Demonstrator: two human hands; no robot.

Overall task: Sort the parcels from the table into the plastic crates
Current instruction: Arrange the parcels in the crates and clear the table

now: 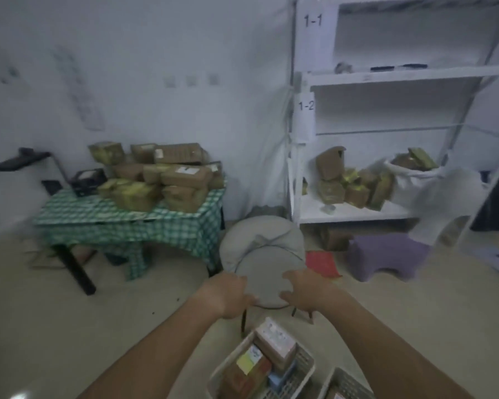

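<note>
Left hand (pixel 228 295) and right hand (pixel 306 292) grip opposite edges of the round grey seat of a chair (pixel 268 277), fingers curled over the rim. Below the hands, a white plastic crate (pixel 300 372) holds several parcels (pixel 274 341). Beyond the left hand, a table (pixel 98 223) with a green checked cloth carries stacked brown parcels. Beyond the right hand stand a purple stool (pixel 386 254) and a white shelving unit (pixel 386 76).

Dim white walls (pixel 156 53), beige floor (pixel 69 326), white shelving (pixel 386 74), purple stool (pixel 386 254)
</note>
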